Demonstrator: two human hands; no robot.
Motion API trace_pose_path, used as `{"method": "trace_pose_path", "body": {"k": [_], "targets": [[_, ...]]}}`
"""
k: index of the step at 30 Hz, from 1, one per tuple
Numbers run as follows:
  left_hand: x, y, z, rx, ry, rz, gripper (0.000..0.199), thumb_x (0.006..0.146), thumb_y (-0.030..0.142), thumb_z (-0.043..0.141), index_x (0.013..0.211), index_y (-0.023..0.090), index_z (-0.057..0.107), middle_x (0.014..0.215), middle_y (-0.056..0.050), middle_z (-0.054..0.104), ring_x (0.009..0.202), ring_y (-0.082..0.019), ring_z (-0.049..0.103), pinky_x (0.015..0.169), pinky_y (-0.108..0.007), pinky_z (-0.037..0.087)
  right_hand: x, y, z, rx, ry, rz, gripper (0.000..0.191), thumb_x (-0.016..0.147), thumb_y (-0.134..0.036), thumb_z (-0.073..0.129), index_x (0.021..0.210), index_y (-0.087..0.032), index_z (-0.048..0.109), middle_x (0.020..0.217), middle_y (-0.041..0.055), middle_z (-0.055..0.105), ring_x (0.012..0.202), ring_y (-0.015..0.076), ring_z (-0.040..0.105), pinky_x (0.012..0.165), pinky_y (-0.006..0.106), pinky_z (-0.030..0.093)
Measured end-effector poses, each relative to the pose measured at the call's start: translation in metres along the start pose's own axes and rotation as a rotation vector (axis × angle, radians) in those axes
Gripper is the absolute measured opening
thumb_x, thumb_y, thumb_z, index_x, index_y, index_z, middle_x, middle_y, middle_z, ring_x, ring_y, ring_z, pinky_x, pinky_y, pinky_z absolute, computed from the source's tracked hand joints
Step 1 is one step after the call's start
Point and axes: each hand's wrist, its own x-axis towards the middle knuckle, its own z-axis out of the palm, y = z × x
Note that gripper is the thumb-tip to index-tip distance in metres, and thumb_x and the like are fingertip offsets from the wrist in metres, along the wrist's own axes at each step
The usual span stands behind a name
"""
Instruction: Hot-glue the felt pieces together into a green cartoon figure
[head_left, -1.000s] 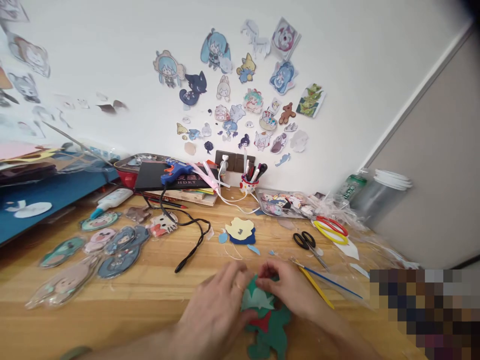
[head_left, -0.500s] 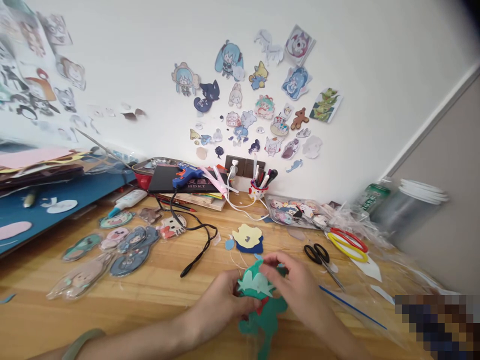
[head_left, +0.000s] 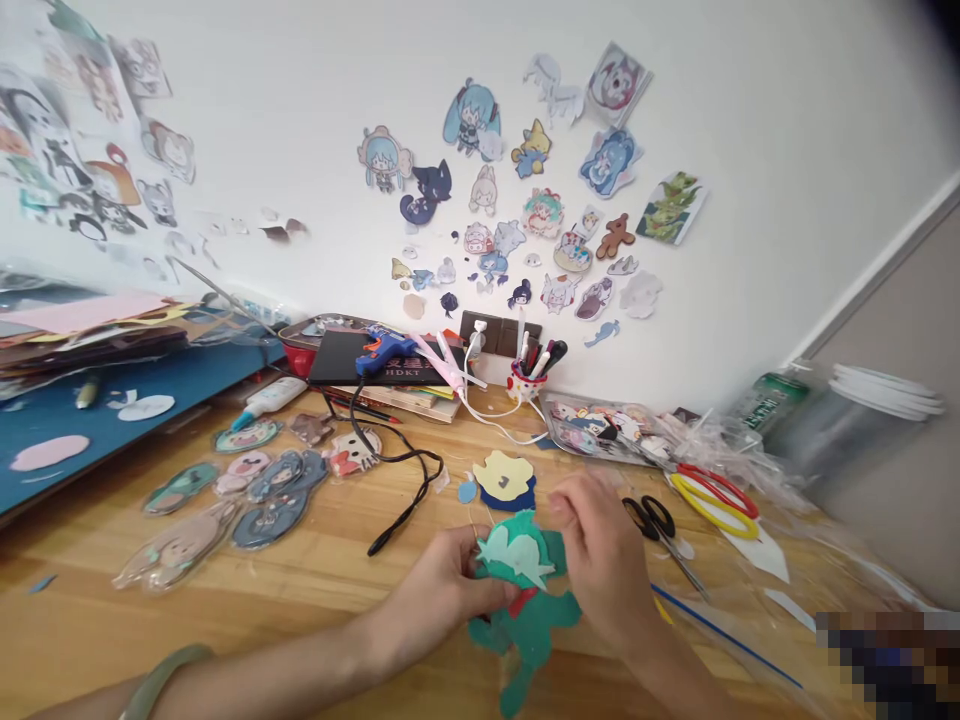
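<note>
My left hand (head_left: 448, 582) pinches a green cutout figure (head_left: 523, 640) at its edge, thumb over the front. The figure is layered from teal-green sheet, with a pale mint piece (head_left: 517, 556) on its head part and a red bit (head_left: 523, 601) at the neck. My right hand (head_left: 604, 550) is beside the figure's right side, fingers curled in. What its fingertips hold, if anything, is hidden. Just beyond lie a yellow cutout (head_left: 504, 472) on a dark blue one (head_left: 510, 498), and a small light blue disc (head_left: 467, 491).
Black-handled scissors (head_left: 651, 518) and red and yellow handles (head_left: 718, 500) lie at right. Several plastic-covered cutouts (head_left: 180, 545) and a glue bottle (head_left: 268, 398) are at left. Behind are a blue glue gun (head_left: 386, 349), a black cable (head_left: 405, 520) and a pen cup (head_left: 527, 383).
My right hand has come off the top of the figure's head and moved right, its fingers curling. My left hand keeps its hold. The camera view has shifted slightly left.
</note>
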Motion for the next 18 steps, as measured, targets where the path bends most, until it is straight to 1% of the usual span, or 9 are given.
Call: {"method": "trace_pose_path", "body": {"k": [4, 6, 9, 11, 12, 14, 16, 18], "targets": [[-0.002, 0.002, 0.000, 0.005, -0.017, -0.005, 0.023, 0.067, 0.022, 0.066, 0.085, 0.011, 0.058, 0.074, -0.002, 0.062, 0.063, -0.011, 0.054, 0.059, -0.022, 0.045, 0.009, 0.004, -0.012, 0.206, 0.020, 0.130, 0.027, 0.090, -0.034, 0.032, 0.068, -0.022, 0.041, 0.066, -0.0017, 0.043, 0.063, 0.0142, 0.041, 0.060, 0.029, 0.034], [-0.003, 0.003, 0.000, 0.022, -0.031, 0.003, 0.021, 0.067, 0.021, 0.065, 0.085, 0.011, 0.059, 0.076, -0.002, 0.062, 0.064, -0.011, 0.055, 0.060, -0.021, 0.044, 0.013, 0.004, -0.019, 0.313, 0.039, 0.176, 0.029, 0.091, -0.036, 0.030, 0.067, -0.022, 0.040, 0.067, -0.0022, 0.042, 0.061, 0.0127, 0.041, 0.057, 0.027, 0.036], [-0.004, 0.004, 0.001, 0.054, -0.032, -0.001, 0.022, 0.068, 0.022, 0.065, 0.085, 0.011, 0.059, 0.078, -0.002, 0.063, 0.067, -0.012, 0.056, 0.060, -0.021, 0.043, 0.016, 0.003, -0.029, 0.419, 0.070, 0.221, 0.027, 0.089, -0.038, 0.035, 0.070, -0.022, 0.045, 0.072, -0.0011, 0.047, 0.064, 0.0119, 0.043, 0.055, 0.024, 0.039], [-0.004, 0.004, 0.000, 0.089, -0.013, -0.006, 0.022, 0.068, 0.023, 0.064, 0.085, 0.011, 0.059, 0.078, -0.003, 0.063, 0.068, -0.014, 0.056, 0.061, -0.021, 0.043, 0.017, 0.001, -0.034, 0.434, 0.057, 0.239, 0.025, 0.087, -0.038, 0.040, 0.074, -0.021, 0.052, 0.074, -0.0005, 0.051, 0.065, 0.0114, 0.045, 0.057, 0.023, 0.040], [-0.004, 0.003, 0.000, 0.109, -0.004, -0.002, 0.021, 0.069, 0.024, 0.063, 0.084, 0.011, 0.059, 0.077, -0.003, 0.063, 0.069, -0.014, 0.056, 0.061, -0.021, 0.042, 0.017, -0.001, -0.035, 0.427, 0.029, 0.246, 0.024, 0.086, -0.038, 0.044, 0.075, -0.021, 0.056, 0.074, -0.0003, 0.054, 0.065, 0.0114, 0.047, 0.058, 0.023, 0.041], [-0.005, 0.003, -0.002, 0.132, 0.005, 0.015, 0.018, 0.070, 0.023, 0.061, 0.084, 0.012, 0.058, 0.077, -0.002, 0.062, 0.069, -0.014, 0.056, 0.061, -0.022, 0.042, 0.016, -0.005, -0.034, 0.397, -0.069, 0.257, 0.020, 0.082, -0.037, 0.051, 0.077, -0.021, 0.062, 0.075, 0.0002, 0.060, 0.067, 0.0123, 0.052, 0.061, 0.023, 0.042], [-0.006, 0.003, -0.003, 0.144, 0.000, 0.030, 0.015, 0.071, 0.022, 0.060, 0.084, 0.013, 0.058, 0.076, 0.000, 0.061, 0.069, -0.014, 0.055, 0.062, -0.021, 0.041, 0.014, -0.010, -0.029, 0.361, -0.208, 0.261, 0.017, 0.078, -0.035, 0.057, 0.080, -0.021, 0.066, 0.078, 0.0010, 0.065, 0.069, 0.0143, 0.056, 0.061, 0.025, 0.044], [-0.008, 0.004, -0.004, 0.168, 0.001, 0.038, 0.013, 0.072, 0.021, 0.059, 0.083, 0.013, 0.057, 0.073, 0.001, 0.059, 0.067, -0.013, 0.054, 0.061, -0.022, 0.041, 0.011, -0.014, -0.022, 0.319, -0.329, 0.243, 0.015, 0.074, -0.032, 0.062, 0.084, -0.023, 0.068, 0.085, 0.0015, 0.067, 0.072, 0.0156, 0.058, 0.061, 0.026, 0.044]]}}
